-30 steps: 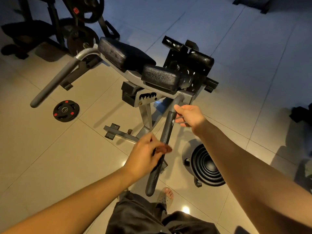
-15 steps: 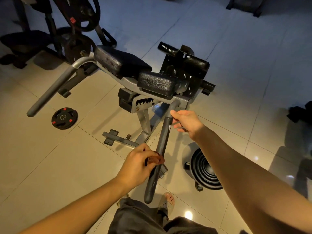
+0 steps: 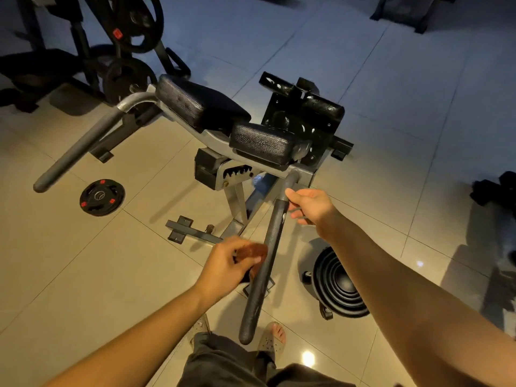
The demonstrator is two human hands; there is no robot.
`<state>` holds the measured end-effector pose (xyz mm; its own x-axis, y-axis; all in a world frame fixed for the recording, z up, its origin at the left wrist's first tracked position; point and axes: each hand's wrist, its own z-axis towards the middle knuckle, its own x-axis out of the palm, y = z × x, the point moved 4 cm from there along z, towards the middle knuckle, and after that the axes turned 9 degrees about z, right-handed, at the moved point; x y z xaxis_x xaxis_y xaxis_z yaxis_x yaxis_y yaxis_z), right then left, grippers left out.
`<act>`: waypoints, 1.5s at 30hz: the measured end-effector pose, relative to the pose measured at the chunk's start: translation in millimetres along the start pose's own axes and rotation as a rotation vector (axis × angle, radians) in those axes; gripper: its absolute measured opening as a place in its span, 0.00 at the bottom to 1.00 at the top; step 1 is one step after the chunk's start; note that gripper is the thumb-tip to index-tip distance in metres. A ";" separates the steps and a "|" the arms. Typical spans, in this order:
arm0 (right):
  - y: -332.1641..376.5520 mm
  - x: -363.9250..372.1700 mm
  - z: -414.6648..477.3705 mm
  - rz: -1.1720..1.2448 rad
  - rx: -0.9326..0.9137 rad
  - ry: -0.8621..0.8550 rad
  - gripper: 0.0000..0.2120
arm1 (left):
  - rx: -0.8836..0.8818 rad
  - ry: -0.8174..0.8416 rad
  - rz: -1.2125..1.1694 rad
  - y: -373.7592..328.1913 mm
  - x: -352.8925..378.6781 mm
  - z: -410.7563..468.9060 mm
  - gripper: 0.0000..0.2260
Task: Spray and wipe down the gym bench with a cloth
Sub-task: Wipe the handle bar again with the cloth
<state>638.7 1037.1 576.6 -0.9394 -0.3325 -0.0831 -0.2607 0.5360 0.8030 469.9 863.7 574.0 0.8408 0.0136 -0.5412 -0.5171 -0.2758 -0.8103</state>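
Head view: pinching brown cloth (image 3: pixel 251 250) in left hand (image 3: pixel 227 268) beside the handle bar (image 3: pixel 275 227). Gripping its upper end with right hand (image 3: pixel 311 205), 1 o'clock from the cloth.

a glossy beige tiled floor (image 3: pixel 83 275) is filling the dim room, catching a bright glare (image 3: pixel 308 358) nearby. a black weight plate (image 3: pixel 102 197) is lying flat on the left, a plate rack (image 3: pixel 134 23) is standing far left, and stacked black discs (image 3: pixel 339 286) are sitting near right.

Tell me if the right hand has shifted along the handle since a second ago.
No. The right hand stays at the top of the handle, just below the seat pad.
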 end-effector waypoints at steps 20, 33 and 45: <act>2.3 -3.5 0.0 -0.016 -0.045 0.039 0.15 | -0.069 0.130 -0.026 2.3 -4.4 -13.4 0.08; 4.9 -2.4 -0.7 -0.029 -0.030 -0.001 0.16 | 0.131 -0.062 0.193 -36.3 -3.0 25.9 0.16; -31.0 1.8 -53.9 0.158 -0.100 -0.028 0.06 | -0.272 0.093 -0.119 -26.7 -39.0 8.3 0.04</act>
<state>657.1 978.1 583.4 -0.9732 -0.2275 0.0338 -0.0869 0.4996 0.8619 449.6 878.5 614.8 0.9103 -0.0229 -0.4132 -0.3628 -0.5245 -0.7702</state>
